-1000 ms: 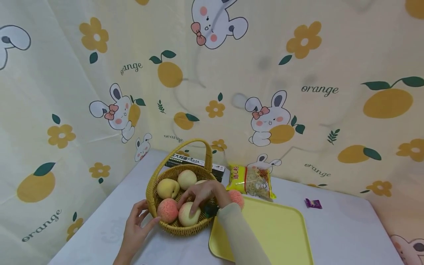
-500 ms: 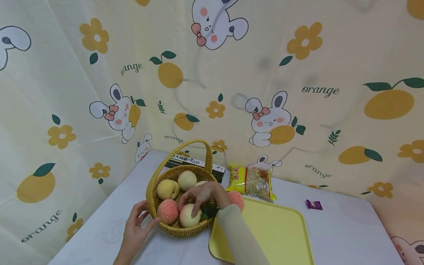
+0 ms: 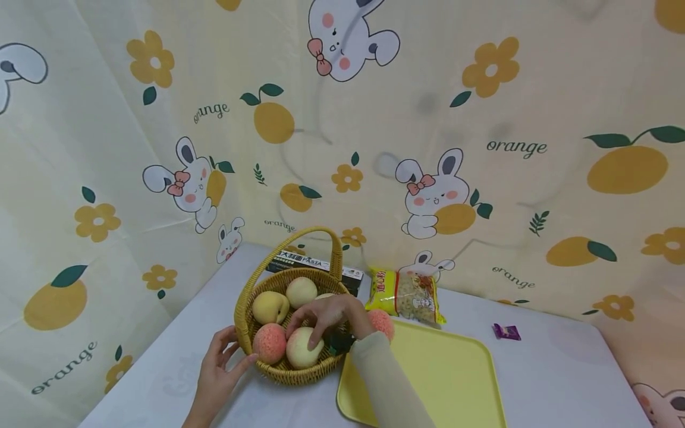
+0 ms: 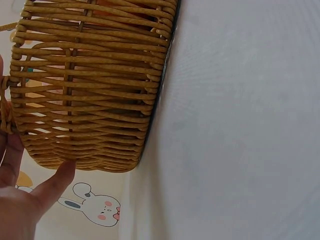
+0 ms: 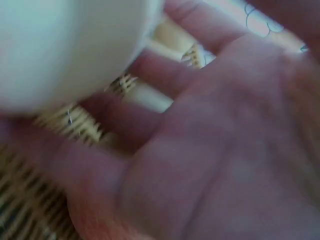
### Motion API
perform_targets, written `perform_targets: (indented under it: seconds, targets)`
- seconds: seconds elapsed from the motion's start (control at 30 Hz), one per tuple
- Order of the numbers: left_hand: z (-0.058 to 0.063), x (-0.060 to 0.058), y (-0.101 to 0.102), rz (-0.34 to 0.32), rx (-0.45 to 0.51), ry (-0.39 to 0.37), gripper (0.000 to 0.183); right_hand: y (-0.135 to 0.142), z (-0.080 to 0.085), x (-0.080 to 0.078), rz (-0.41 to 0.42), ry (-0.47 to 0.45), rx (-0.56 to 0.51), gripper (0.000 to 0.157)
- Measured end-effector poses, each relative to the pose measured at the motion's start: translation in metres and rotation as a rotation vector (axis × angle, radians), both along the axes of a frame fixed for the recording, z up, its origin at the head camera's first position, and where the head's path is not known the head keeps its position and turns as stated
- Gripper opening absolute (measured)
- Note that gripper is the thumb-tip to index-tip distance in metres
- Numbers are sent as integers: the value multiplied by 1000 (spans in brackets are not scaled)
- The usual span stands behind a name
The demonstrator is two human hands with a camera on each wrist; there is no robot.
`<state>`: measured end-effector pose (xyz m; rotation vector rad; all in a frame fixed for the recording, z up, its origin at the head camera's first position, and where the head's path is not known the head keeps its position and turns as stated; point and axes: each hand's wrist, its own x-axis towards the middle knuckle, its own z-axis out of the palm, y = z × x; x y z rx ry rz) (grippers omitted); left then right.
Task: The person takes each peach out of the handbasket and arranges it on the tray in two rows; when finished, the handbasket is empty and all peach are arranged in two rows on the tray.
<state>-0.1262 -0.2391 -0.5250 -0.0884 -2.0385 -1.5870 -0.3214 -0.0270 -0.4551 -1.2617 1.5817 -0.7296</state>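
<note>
Pale round peach (image 3: 302, 353): slightly shifted.
Right hand (image 3: 330, 312): half-closed, pinching it.
Left hand (image 3: 220, 364): half-curled, gripping golden wicker basket (image 3: 293, 376).
Grasp: settling, then lifting clear, probably.

Head view forward and down, wrist views close, basket (image 3: 293, 376) shared

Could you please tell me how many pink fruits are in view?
2: one pink fruit in the basket near the left hand, another pink fruit by the tray. The right hand may hide others.
</note>
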Motion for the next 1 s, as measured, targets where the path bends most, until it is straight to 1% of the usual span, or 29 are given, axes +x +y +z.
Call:
perform_targets:
  seconds: [0.17, 0.37, 0.5, 0.7, 0.83, 0.9, 1.0]
  targets:
    - [0, 0, 2, -12, 7, 10, 61, 12, 13, 2, -107, 90, -58, 56]
    - [1, 0, 3, -10, 12, 22, 62, 32, 26, 2, -258, 117, -155, 60]
    - [3, 2, 2, -1, 3, 7, 62, 51, 31, 1, -325, 149, -226, 60]
    - [4, 3, 3, 14, -6, -32, 61, 87, 34, 2, -406, 160, -322, 59]
    - [3, 2, 3, 14, -8, -49, 62, 119, 35, 8, -507, 119, -342, 60]
    - [3, 2, 2, 13, -12, -40, 63, 136, 36, 11, -567, 131, -339, 62]
    - [3, 1, 3, 11, -13, -27, 64, 161, 34, 14, -631, 123, -345, 67]
